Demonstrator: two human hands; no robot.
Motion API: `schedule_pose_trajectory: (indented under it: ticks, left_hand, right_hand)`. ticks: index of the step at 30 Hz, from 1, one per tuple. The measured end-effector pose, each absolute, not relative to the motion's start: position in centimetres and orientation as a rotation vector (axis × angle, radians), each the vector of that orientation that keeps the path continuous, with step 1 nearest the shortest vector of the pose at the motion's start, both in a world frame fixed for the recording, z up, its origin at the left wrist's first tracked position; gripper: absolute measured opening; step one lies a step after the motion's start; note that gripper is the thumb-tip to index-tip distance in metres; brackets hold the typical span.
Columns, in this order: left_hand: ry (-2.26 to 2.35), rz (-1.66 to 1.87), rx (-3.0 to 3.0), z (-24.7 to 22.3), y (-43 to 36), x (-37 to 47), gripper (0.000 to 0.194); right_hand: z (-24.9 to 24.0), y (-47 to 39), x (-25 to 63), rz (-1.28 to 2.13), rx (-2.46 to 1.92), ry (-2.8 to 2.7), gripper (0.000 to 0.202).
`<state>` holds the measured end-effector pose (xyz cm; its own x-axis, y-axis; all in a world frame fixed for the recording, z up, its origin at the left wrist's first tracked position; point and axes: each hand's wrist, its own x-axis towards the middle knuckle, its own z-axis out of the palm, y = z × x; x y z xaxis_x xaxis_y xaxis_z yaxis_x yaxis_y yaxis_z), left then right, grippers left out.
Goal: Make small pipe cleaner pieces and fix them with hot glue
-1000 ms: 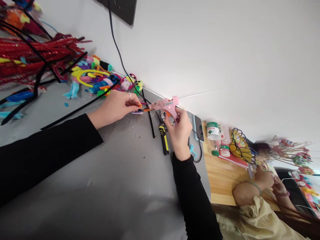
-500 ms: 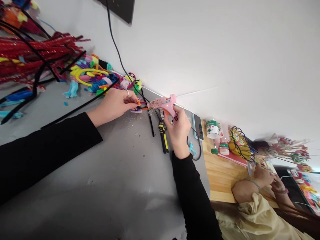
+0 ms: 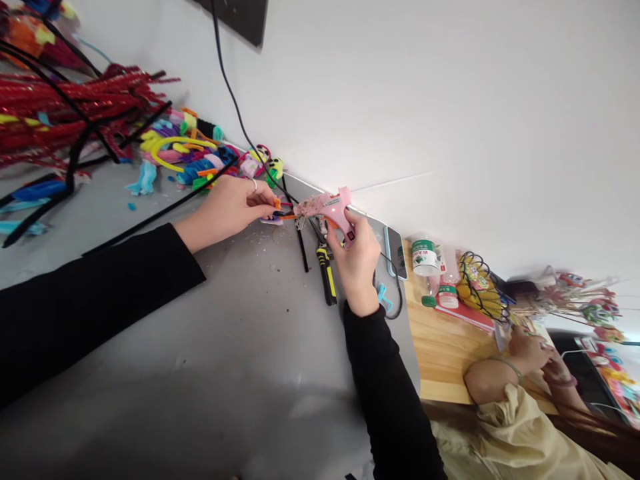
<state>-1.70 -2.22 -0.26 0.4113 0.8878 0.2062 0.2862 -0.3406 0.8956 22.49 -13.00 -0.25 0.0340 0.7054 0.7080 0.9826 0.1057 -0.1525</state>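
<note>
My right hand (image 3: 357, 260) is wrapped round the handle of a pink glue gun (image 3: 325, 205), its nozzle pointing left. At the nozzle tip, my left hand (image 3: 237, 205) pinches a small orange fuzzy piece (image 3: 277, 203), partly hidden by the fingers. A dark part and an orange strip also show between the fingertips and the nozzle; whether they touch the nozzle I cannot tell. Black-and-yellow pliers (image 3: 327, 277) lie on the grey mat under the gun. Just left of them is a short black stem (image 3: 303, 247).
Red tinsel stems (image 3: 85, 107) and a pile of colourful pipe-cleaner pieces (image 3: 185, 150) lie at the left. A phone (image 3: 395, 252), plastic bottles (image 3: 427, 267) and a yellow basket (image 3: 480, 287) stand right. A black cable (image 3: 227, 87) hangs along the wall. Another person's hands (image 3: 530, 350) work at far right.
Almost nothing differs. The glue gun and my right hand have shifted very slightly left; my left hand keeps its pinch in the same spot.
</note>
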Motion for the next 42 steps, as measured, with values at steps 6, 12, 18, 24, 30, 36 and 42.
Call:
schedule_pose_trajectory:
  ticks: [6, 12, 18, 24, 30, 36, 42]
  left_hand:
    - [0.997, 0.911, 1.85, -0.3, -2.08, -1.78, 0.017]
    - [0.992, 0.919, 1.841, -0.46, -2.07, -1.84, 0.02]
    - [0.994, 0.91, 1.866, -0.31, -2.2, -1.86, 0.022]
    - [0.977, 0.929, 1.918, -0.46, -2.11, -1.84, 0.025]
    - [0.97, 0.96, 1.916, -0.51, -2.23, -1.79, 0.022]
    - [0.976, 0.955, 1.913, -0.49, -2.21, -1.78, 0.022]
    - [0.975, 0.947, 1.925, -0.32, -2.22, -1.78, 0.023]
  right_hand:
    - [-0.26, -12.98, 22.52, -0.498, -1.698, -1.716, 0.026]
    - [-0.18, -12.96, 22.63, -0.454, -1.729, -1.701, 0.026]
    - [-0.16, -12.98, 22.71, -0.473, -1.724, -1.691, 0.027]
    - [-0.08, -13.04, 22.78, -0.473, -1.678, -1.69, 0.026]
    - [0.2, -13.13, 22.77, -0.475, -1.677, -1.683, 0.026]
    - [0.26, -13.23, 22.96, -0.425, -1.704, -1.67, 0.029]
    - [0.3, -13.35, 22.91, -0.461, -1.686, -1.642, 0.029]
